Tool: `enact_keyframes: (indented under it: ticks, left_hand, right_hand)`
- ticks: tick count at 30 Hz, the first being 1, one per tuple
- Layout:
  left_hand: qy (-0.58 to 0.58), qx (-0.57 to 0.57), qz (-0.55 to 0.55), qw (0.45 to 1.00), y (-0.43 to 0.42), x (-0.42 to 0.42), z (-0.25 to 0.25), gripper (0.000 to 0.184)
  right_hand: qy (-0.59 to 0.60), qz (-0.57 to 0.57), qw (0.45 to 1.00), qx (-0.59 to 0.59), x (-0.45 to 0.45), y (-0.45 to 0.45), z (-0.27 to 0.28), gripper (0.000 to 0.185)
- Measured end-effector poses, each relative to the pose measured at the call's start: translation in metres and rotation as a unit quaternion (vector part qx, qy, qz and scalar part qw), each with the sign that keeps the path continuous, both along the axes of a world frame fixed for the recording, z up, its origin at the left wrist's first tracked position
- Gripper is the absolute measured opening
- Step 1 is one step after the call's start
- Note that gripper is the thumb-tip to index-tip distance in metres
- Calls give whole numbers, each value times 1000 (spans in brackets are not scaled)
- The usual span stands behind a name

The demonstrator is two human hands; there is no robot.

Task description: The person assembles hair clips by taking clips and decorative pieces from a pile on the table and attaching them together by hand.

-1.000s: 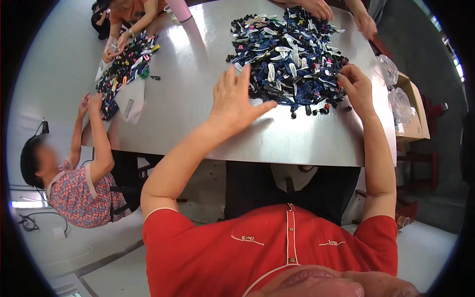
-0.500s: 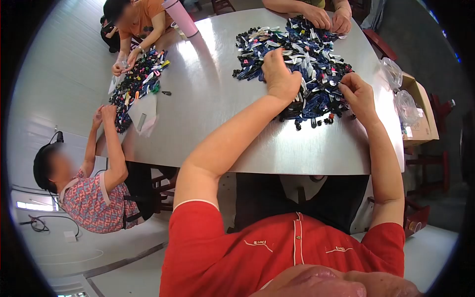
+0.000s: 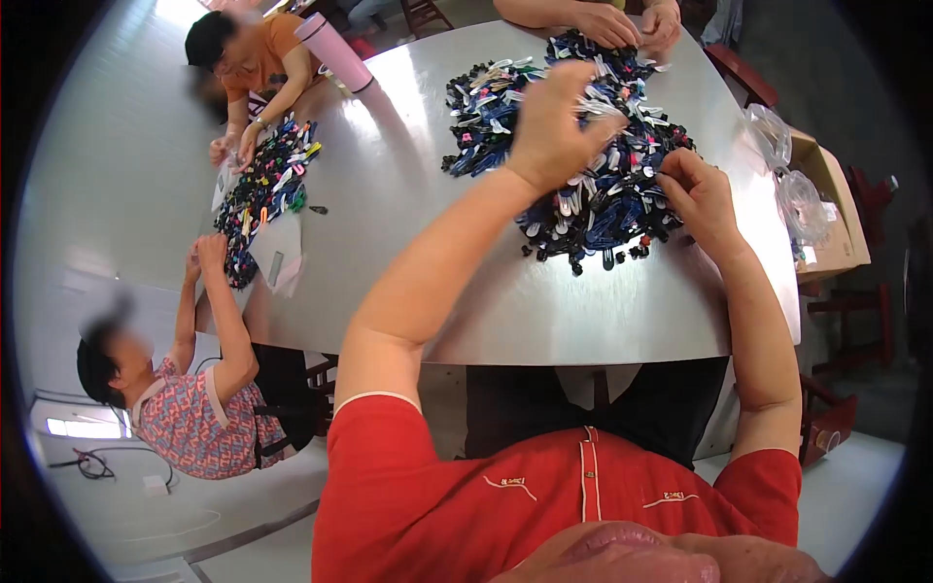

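Observation:
A large heap of small hair clips (image 3: 612,209), mostly dark blue, black and white, lies on the metal table in front of me. My left hand (image 3: 564,126) hovers over the left middle of the heap, blurred by motion. Its thumb stands apart from the fingers, and I make out nothing held between them. At the heap's right edge, my right hand (image 3: 695,194) has thumb and forefinger pinched together. Whatever lies in that pinch is too small to name. Several small black claw clips (image 3: 577,268) sit loose along the near edge.
Across the steel table (image 3: 389,233), another person's hands (image 3: 632,29) work at the heap's far end. Two people sit at left around a second clip heap (image 3: 262,180) with a white bag (image 3: 277,248). A pink tumbler (image 3: 333,51) stands nearby; a cardboard box (image 3: 826,204) is at right.
My left hand has lifted up and across the heap, its thumb further right. My right hand stays pinched at the heap's right edge. The whole view has shifted slightly.

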State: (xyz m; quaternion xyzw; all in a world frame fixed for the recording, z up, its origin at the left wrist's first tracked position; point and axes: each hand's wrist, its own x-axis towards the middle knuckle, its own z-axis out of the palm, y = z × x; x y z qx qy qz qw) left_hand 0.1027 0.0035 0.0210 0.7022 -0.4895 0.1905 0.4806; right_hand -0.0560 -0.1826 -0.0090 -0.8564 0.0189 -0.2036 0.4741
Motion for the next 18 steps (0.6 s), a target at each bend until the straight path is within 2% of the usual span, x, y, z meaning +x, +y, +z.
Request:
enact_keyframes:
  ticks: [2, 4, 5, 6, 7, 9, 12, 18]
  left_hand:
    - [55, 47, 212, 975, 15, 34, -7, 62]
    - [178, 130, 425, 878, 29, 68, -15, 69]
    - [182, 188, 430, 864, 45, 113, -39, 74]
    - [185, 246, 432, 847, 48, 120, -33, 79]
    - [183, 249, 430, 849, 44, 122, -32, 79]
    - [328, 338, 425, 773, 33, 115, -17, 83]
    - [328, 370, 420, 761, 11, 108, -6, 85]
    - [363, 332, 380, 783, -7, 142, -19, 80]
  right_hand:
    - [-7, -4, 1000, -2, -1, 0, 1, 6]
    - [-15, -8, 1000, -4, -2, 0, 2, 6]
    - [-19, -5, 1000, -9, -1, -1, 3, 6]
    - [-22, -1, 1000, -15, -1, 0, 4, 6]
    - [-8, -3, 1000, -1, -2, 2, 8, 6]
    - [-10, -1, 1000, -17, -2, 0, 7, 6]
    - [-30, 3, 999, -43, 1, -2, 3, 7]
    - [-37, -6, 999, -35, 3, -5, 3, 8]
